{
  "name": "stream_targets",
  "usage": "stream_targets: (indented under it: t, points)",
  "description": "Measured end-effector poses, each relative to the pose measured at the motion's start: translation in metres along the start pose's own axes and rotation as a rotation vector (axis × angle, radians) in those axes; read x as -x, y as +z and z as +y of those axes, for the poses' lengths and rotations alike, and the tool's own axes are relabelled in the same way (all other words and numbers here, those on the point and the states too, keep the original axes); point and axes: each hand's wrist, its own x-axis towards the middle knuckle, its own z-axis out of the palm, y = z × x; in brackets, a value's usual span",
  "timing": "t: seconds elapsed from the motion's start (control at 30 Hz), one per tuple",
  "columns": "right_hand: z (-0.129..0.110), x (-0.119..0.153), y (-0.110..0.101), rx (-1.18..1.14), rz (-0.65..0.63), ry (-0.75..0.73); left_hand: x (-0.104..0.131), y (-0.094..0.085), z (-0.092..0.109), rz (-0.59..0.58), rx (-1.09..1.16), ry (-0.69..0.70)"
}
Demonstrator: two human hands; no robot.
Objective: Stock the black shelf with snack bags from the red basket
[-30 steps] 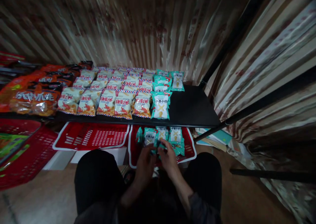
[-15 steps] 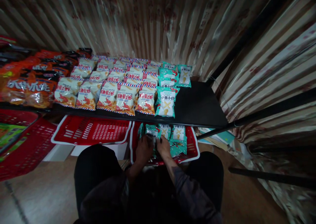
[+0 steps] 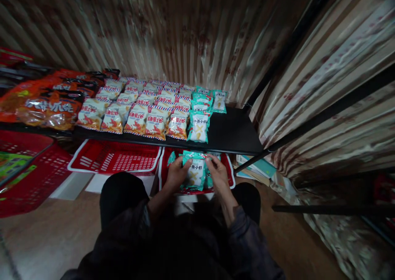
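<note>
A teal and white snack bag (image 3: 195,173) is held upright between my two hands, its printed front facing me. My left hand (image 3: 178,173) grips its left edge, and my right hand (image 3: 217,172) pinches its upper right corner. Below and behind it stands a red basket (image 3: 230,171) with a white rim, holding more teal bags that my hands and the held bag partly hide. On the black shelf (image 3: 234,127) above, a column of matching teal bags (image 3: 199,125) stands beside rows of white snack bags (image 3: 155,121).
Orange and black snack bags (image 3: 63,109) fill the shelf's left part. Another red basket (image 3: 123,160) sits under the shelf, with a further red basket (image 3: 33,181) at far left. Black metal bars (image 3: 296,129) cross at right, before a striped curtain (image 3: 333,86).
Both hands have come up out of the basket with a teal snack bag, now turned front towards me. The camera view has shifted a little to the right.
</note>
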Motion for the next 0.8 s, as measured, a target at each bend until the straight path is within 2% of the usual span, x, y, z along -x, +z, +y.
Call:
stream_targets:
  t: [0.13, 0.23, 0.33, 0.5, 0.67, 0.8]
  points:
    - [-0.014, -0.005, -0.002, 0.042, 0.091, -0.066, 0.002, 0.006, 0.010, -0.066, -0.024, 0.049]
    - [-0.019, -0.007, -0.003, 0.055, 0.127, -0.098, 0.011, 0.011, 0.020, -0.096, 0.070, -0.001]
    - [-0.027, -0.006, -0.004, 0.065, 0.166, -0.129, 0.024, 0.013, 0.029, -0.187, 0.125, -0.033]
    - [-0.041, -0.008, -0.009, 0.099, 0.215, -0.202, 0.042, 0.009, 0.033, -0.310, 0.118, -0.080]
    - [-0.050, -0.016, -0.012, 0.108, 0.172, -0.236, 0.044, 0.010, 0.029, -0.328, 0.109, -0.058]
    - [-0.057, -0.019, -0.009, 0.029, 0.141, -0.185, 0.042, 0.014, 0.029, -0.288, 0.147, -0.065]
